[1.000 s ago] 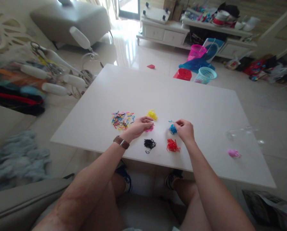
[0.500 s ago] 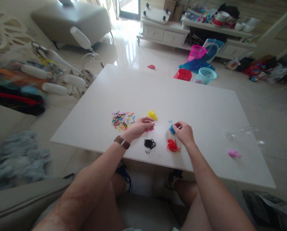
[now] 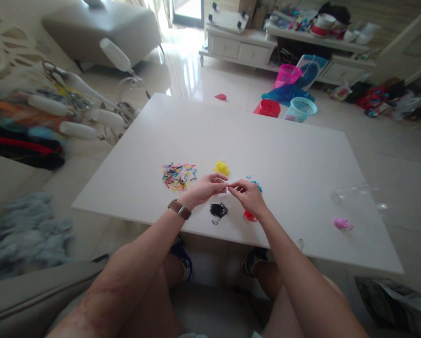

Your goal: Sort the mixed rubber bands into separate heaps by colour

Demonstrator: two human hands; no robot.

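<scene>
My left hand (image 3: 211,188) is closed in a pinch above the table, with a tiny reddish rubber band (image 3: 228,187) at its fingertips. My right hand (image 3: 247,195) meets it from the right, thumb and forefinger pinched at the same small band. Beneath the left fingers a bit of pink shows, mostly covered. Around the hands lie piles of small loops that look like rubber bands: yellow (image 3: 221,168) beyond, black (image 3: 218,210) nearer, blue (image 3: 257,186) and red (image 3: 249,216) partly behind the right hand. A mixed-colour pile (image 3: 178,176) spreads left of the left hand.
The white table (image 3: 284,150) bears a pink bundle (image 3: 342,224) and a clear, hard-to-see object (image 3: 351,191) on the right. Past its far edge stand a red container (image 3: 268,108) and a light-blue basket (image 3: 302,109). A lamp with white shades (image 3: 106,119) stands at left.
My right hand has moved left from the blue pile to my left hand's fingertips, uncovering part of the blue pile and covering part of the red. My left hand stays nearly in place.
</scene>
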